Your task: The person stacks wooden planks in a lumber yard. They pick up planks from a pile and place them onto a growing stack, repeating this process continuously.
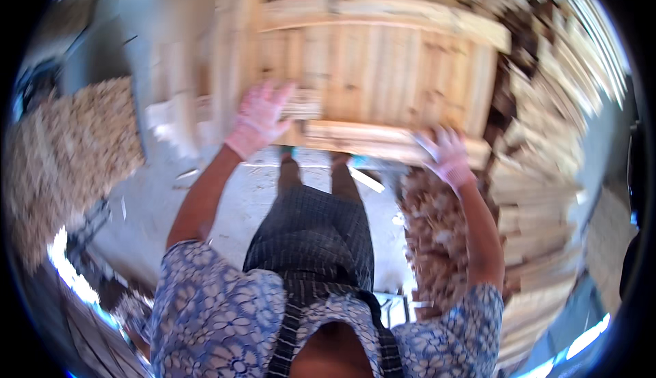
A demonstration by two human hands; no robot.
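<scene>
A panel of pale wooden slats lies in front of me, with a batten along its near edge and another batten farther off. My left hand, in a thin whitish-pink glove, lies with fingers spread at the panel's near left, beside a short wood piece. A similar glove covers my right hand, which rests at the right end of the near batten, thumb apart from the fingers. Motion blur softens both hands, and whether the right fingers curl round the edge is hard to see.
Stacked wood strips rise along my right side, with a pile showing cut ends below my right forearm. Another large stack stands at the left. Wood scraps, including a pale offcut, lie on the grey floor.
</scene>
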